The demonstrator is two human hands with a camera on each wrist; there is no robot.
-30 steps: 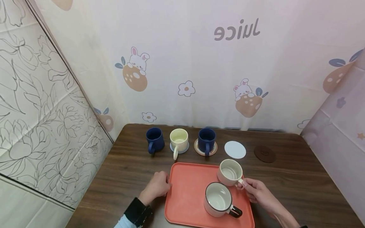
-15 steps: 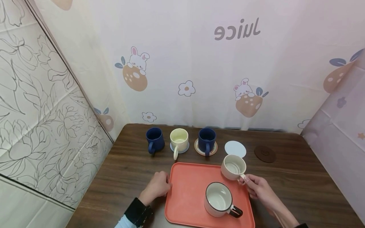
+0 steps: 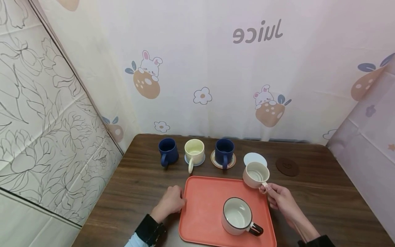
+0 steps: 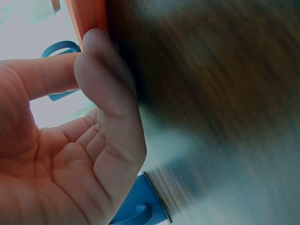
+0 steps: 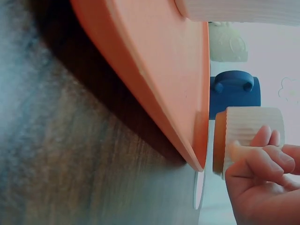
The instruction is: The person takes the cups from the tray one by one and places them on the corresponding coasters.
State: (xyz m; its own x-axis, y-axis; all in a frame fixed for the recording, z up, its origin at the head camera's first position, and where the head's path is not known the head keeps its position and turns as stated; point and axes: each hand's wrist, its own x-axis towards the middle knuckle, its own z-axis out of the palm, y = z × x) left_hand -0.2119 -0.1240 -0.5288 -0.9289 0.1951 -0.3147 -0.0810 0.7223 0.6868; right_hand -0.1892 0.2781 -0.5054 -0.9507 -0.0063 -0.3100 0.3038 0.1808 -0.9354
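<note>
My right hand point(image 3: 282, 200) pinches the handle of a cream mug point(image 3: 253, 179), which is upright at the tray's far right corner and overlaps the near edge of a white round coaster point(image 3: 254, 157). In the right wrist view, the mug's ribbed side point(image 5: 255, 121) stands beyond the tray's corner, raised off the tray floor. At the left, the thumb and finger of my left hand point(image 3: 170, 200) grip the edge of the red tray point(image 3: 200, 206). A white mug with a black rim and black handle point(image 3: 232, 223) sits on the tray.
Along the back of the wooden table stand a blue mug point(image 3: 168, 151), a pale yellow mug point(image 3: 195, 152) on a light blue coaster, and another blue mug point(image 3: 224, 149) on a patterned coaster. A dark brown coaster point(image 3: 287, 167) lies at the right. Printed curtains border the table.
My right hand has carried the cream mug away from me and slightly right, from over the tray to beside the white coaster. The left hand and the tray stay put.
</note>
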